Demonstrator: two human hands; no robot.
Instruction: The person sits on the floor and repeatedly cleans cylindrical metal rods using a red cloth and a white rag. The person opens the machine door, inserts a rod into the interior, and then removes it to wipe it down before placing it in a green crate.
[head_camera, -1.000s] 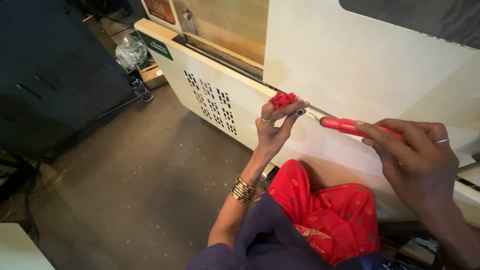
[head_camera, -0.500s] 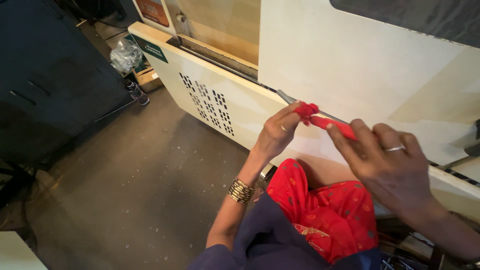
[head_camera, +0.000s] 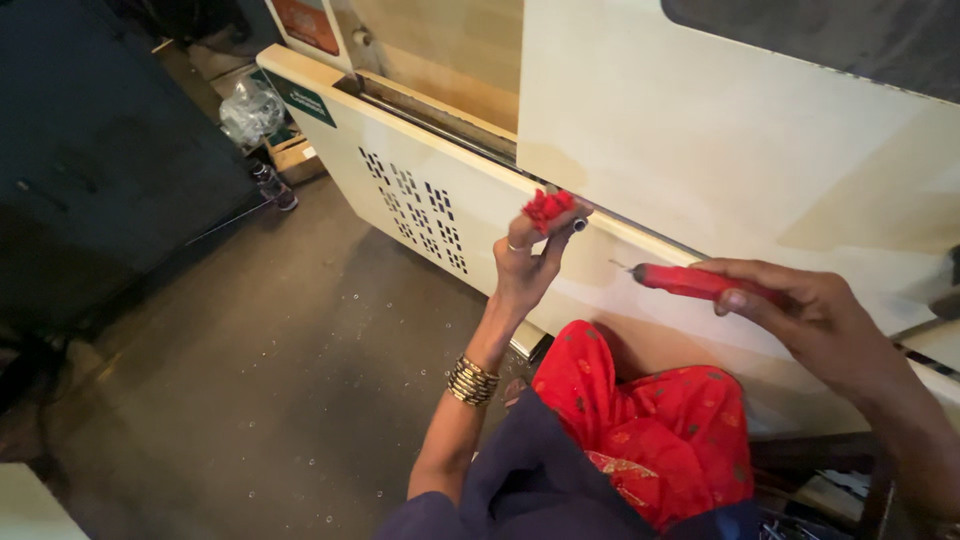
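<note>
Screwdriver (head_camera: 690, 282) in right hand (head_camera: 800, 315), apart from left hand (head_camera: 530, 260).

cream metal machine panel (head_camera: 700, 150) with a grid of dark slots at centre-left, red-handled screwdriver (head_camera: 690, 283) at right, small red plastic piece (head_camera: 547, 208) at centre, red floral-print cloth (head_camera: 650, 430) bottom centre, gold bangles (head_camera: 472, 381), grey speckled floor (head_camera: 250, 400)

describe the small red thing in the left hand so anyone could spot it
Start at the big cream machine panel and follow its horizontal seam. The left hand, wearing gold bangles, is raised against that seam, pinching a small crumpled red piece at its fingertips. Unlike the long red-handled tool in the right hand, it is short and bunched.
</note>
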